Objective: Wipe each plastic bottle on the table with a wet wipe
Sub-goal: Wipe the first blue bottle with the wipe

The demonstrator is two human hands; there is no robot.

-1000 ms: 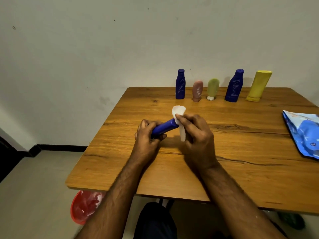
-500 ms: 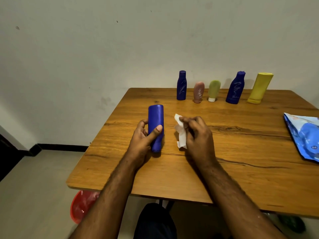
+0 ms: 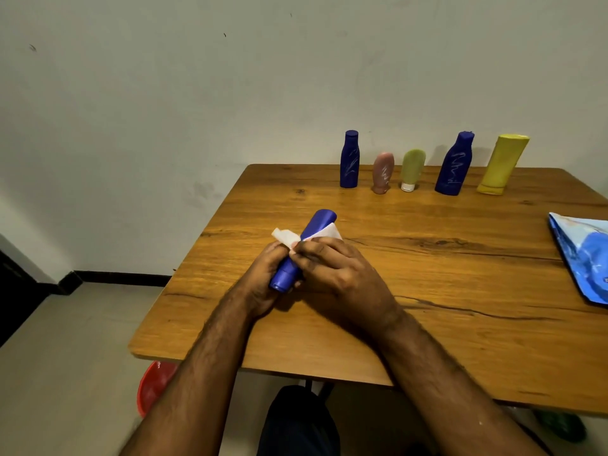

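Now tilting the blue bottle (image 3: 317,229) away, cap toward the body, instead of standing upright as before; right hand (image 3: 342,271) rejoining, pressing the wet wipe (image 3: 289,239) around its middle. Left hand (image 3: 263,281) gripping the cap end above the desk (image 3: 427,291). Wiping resuming, apparently. Leaving five bottles at the far edge, contents unseen.

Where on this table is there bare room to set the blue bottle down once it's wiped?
Bare wood lies between the hands and the blue wipes packet, and along the table's left edge. The far edge is crowded: five bottles stand in a row there, with only narrow gaps. The blue bottle and wet wipe occupy the middle.
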